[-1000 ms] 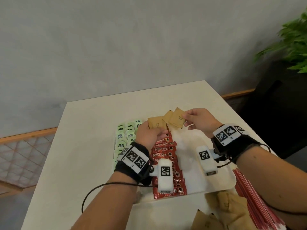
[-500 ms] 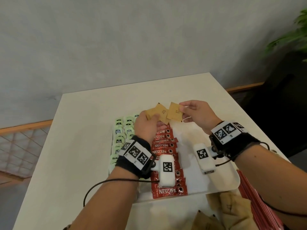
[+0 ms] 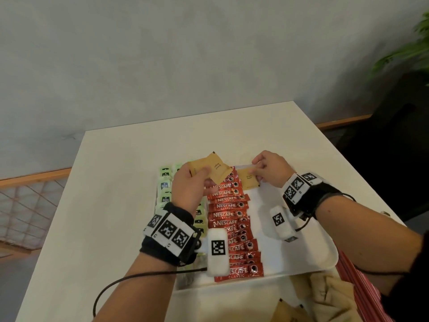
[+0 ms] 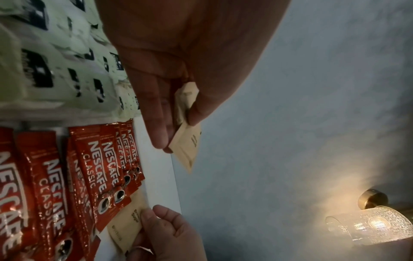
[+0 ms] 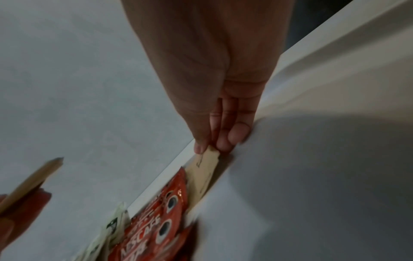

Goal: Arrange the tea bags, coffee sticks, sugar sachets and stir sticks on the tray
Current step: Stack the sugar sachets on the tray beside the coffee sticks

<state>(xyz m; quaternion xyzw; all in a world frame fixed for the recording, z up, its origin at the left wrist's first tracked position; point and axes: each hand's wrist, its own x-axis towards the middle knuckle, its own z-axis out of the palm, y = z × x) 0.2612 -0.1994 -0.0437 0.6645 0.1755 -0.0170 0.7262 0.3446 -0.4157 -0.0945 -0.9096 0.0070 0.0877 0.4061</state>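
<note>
So I've got my right hand [image 3: 270, 169] pinching 1 brown sugar sachet [image 3: 248, 178] by its far edge, fingers [image 5: 225, 141] clamped on it, laying it flat at the far end of the tray [image 3: 320, 256], just right of the coffee sticks [image 3: 232, 219]. My guess is that starts a 3rd column. My left hand [image 3: 190, 184] hovers over the far end of the coffee row, thumb and fingers closed on spare sachets [image 3: 214, 169], 2 I think, so the next one is ready to pass over. The tea bags [image 3: 165, 190] already fill the left column. More sachets [image 3: 325, 296] and the red stir sticks [image 3: 362, 291] wait at the near right, off the tray. White bench [image 3: 120, 194], grey wall [image 3: 185, 54] behind, a plant [image 3: 415, 47] at far right, and a lit wall lamp [image 4: 366, 222].
</note>
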